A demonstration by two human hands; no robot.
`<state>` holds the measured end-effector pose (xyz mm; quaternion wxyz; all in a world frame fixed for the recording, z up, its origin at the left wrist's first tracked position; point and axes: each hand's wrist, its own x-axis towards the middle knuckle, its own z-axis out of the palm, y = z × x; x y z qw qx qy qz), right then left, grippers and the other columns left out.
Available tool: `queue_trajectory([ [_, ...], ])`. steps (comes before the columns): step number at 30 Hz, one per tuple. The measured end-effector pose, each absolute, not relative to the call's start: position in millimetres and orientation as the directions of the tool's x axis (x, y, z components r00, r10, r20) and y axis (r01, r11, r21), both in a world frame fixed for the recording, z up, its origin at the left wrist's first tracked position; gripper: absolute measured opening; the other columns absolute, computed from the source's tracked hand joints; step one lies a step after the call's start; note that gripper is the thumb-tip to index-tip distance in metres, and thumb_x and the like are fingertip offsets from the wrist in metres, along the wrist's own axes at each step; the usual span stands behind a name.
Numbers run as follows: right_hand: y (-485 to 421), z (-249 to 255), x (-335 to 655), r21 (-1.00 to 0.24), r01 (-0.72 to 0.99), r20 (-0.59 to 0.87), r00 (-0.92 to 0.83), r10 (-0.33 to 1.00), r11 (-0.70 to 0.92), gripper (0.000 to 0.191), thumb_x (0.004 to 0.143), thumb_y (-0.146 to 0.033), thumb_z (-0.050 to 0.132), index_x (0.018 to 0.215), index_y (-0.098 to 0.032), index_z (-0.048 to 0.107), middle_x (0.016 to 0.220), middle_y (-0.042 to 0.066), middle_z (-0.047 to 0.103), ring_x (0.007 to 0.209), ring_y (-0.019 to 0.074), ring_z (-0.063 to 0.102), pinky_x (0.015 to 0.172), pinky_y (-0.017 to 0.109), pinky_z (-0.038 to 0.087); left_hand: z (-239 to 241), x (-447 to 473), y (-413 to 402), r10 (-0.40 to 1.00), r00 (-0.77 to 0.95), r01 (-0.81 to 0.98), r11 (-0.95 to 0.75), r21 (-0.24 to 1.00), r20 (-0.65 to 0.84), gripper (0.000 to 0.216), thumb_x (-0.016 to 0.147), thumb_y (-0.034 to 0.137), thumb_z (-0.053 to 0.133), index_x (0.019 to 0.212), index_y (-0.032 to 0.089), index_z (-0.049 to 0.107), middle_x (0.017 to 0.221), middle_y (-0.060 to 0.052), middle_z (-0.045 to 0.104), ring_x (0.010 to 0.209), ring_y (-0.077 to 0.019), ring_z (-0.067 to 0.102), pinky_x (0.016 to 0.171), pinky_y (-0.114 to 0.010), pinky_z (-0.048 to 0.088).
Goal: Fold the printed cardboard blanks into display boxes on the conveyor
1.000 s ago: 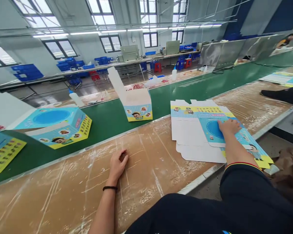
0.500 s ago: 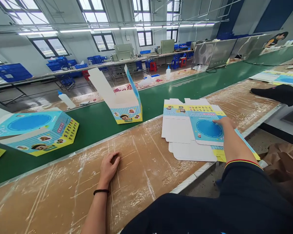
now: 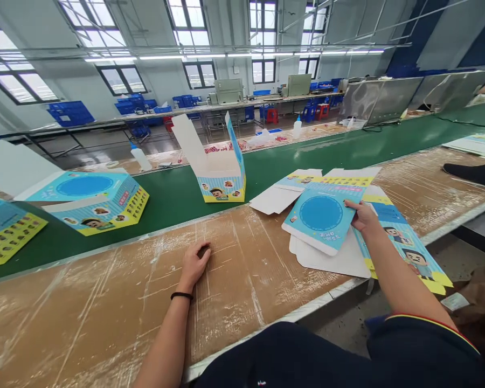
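My right hand is closed on the edge of a flat carton blank printed blue with a round blue panel, lifted a little and slanting off the stack of flat blanks under it. My left hand rests on the brown taped worktop, fingers curled loosely, holding nothing; a black band is on its wrist. An erected carton with its lid flaps up stands on the green conveyor belt just beyond the worktop.
Two more assembled blue-and-yellow cartons lie on the belt at left. A glue bottle stands on the far bench. Another person's dark sleeve rests on the worktop at right. A brown bag lies below the table edge.
My right hand has gripped the top blank and pulled it up and leftward off the stack, shifting the blanks below. My left hand has stayed put.
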<state>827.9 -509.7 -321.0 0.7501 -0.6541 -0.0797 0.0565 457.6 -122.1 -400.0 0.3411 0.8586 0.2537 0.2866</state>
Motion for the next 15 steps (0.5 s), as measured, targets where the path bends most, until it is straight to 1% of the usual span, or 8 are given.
queue_trajectory([
  [2, -494, -311, 804, -0.976, 0.006, 0.052, 0.978, 0.204, 0.220, 0.038, 0.051, -0.026, 0.083, 0.077, -0.027, 0.055, 0.077, -0.002, 0.070, 0.075, 0.0240, 0.071, 0.075, 0.045, 0.066, -402, 458, -123, 0.663, 0.682, 0.239, -0.602, 0.762, 0.310, 0.030, 0.078, 0.044, 0.062, 0.094, 0.022, 0.075, 0.103, -0.011, 0.079, 0.103, -0.0291, 0.072, 0.102, -0.051, 0.056],
  [4, -484, -295, 777, -0.955, 0.024, 0.087, 0.976, 0.199, 0.297, 0.043, 0.045, -0.025, 0.083, 0.082, -0.028, 0.061, 0.085, -0.003, 0.074, 0.079, 0.0232, 0.072, 0.076, 0.042, 0.066, -404, 459, -125, 0.700, 0.650, 0.224, -0.549, 0.805, 0.297, 0.032, 0.077, 0.042, 0.063, 0.097, 0.021, 0.075, 0.102, -0.011, 0.078, 0.101, -0.0278, 0.072, 0.101, -0.050, 0.056],
  [6, -481, -275, 748, -0.936, 0.080, 0.142, 0.977, 0.161, 0.343, 0.049, 0.039, -0.025, 0.084, 0.083, -0.028, 0.065, 0.087, -0.002, 0.075, 0.079, 0.0236, 0.072, 0.073, 0.041, 0.065, -406, 461, -126, 0.744, 0.606, 0.186, -0.475, 0.860, 0.280, 0.034, 0.076, 0.043, 0.066, 0.100, 0.020, 0.073, 0.100, -0.011, 0.078, 0.098, -0.0266, 0.073, 0.099, -0.048, 0.057],
  [7, -483, -265, 735, -0.930, 0.112, 0.169, 0.976, 0.137, 0.350, 0.050, 0.037, -0.025, 0.085, 0.083, -0.028, 0.067, 0.086, -0.001, 0.076, 0.078, 0.0244, 0.072, 0.073, 0.042, 0.065, -406, 461, -126, 0.766, 0.582, 0.164, -0.438, 0.884, 0.272, 0.037, 0.076, 0.044, 0.067, 0.102, 0.019, 0.073, 0.100, -0.011, 0.077, 0.097, -0.0262, 0.073, 0.098, -0.048, 0.058],
  [9, -490, -247, 711, -0.925, 0.187, 0.234, 0.966, 0.109, 0.330, 0.048, 0.037, -0.027, 0.086, 0.082, -0.028, 0.070, 0.087, 0.002, 0.076, 0.077, 0.0271, 0.072, 0.076, 0.049, 0.065, -404, 463, -123, 0.805, 0.530, 0.134, -0.389, 0.911, 0.266, 0.043, 0.076, 0.048, 0.069, 0.107, 0.018, 0.071, 0.101, -0.012, 0.075, 0.098, -0.0258, 0.073, 0.096, -0.046, 0.059],
  [10, -495, -240, 701, -0.929, 0.217, 0.262, 0.958, 0.119, 0.300, 0.047, 0.039, -0.028, 0.087, 0.083, -0.029, 0.071, 0.089, 0.003, 0.077, 0.079, 0.0292, 0.072, 0.079, 0.054, 0.065, -400, 465, -121, 0.821, 0.503, 0.126, -0.378, 0.917, 0.270, 0.047, 0.077, 0.050, 0.069, 0.111, 0.018, 0.069, 0.103, -0.013, 0.075, 0.100, -0.0259, 0.073, 0.096, -0.046, 0.059],
  [13, -510, -231, 682, -0.934, 0.301, 0.335, 0.925, 0.179, 0.191, 0.041, 0.044, -0.035, 0.093, 0.081, -0.036, 0.076, 0.093, 0.005, 0.077, 0.088, 0.0350, 0.073, 0.088, 0.063, 0.061, -375, 473, -110, 0.851, 0.440, 0.060, -0.346, 0.936, 0.287, 0.065, 0.077, 0.058, 0.074, 0.128, 0.019, 0.062, 0.121, -0.017, 0.073, 0.116, -0.0275, 0.071, 0.101, -0.046, 0.057],
  [15, -514, -230, 678, -0.905, 0.394, 0.420, 0.885, 0.202, 0.158, 0.037, 0.048, -0.042, 0.094, 0.080, -0.041, 0.077, 0.090, 0.003, 0.076, 0.094, 0.0360, 0.073, 0.098, 0.064, 0.058, -344, 483, -100, 0.855, 0.423, -0.039, -0.314, 0.949, 0.300, 0.079, 0.077, 0.065, 0.075, 0.139, 0.020, 0.054, 0.131, -0.021, 0.069, 0.125, -0.0289, 0.068, 0.102, -0.046, 0.056],
])
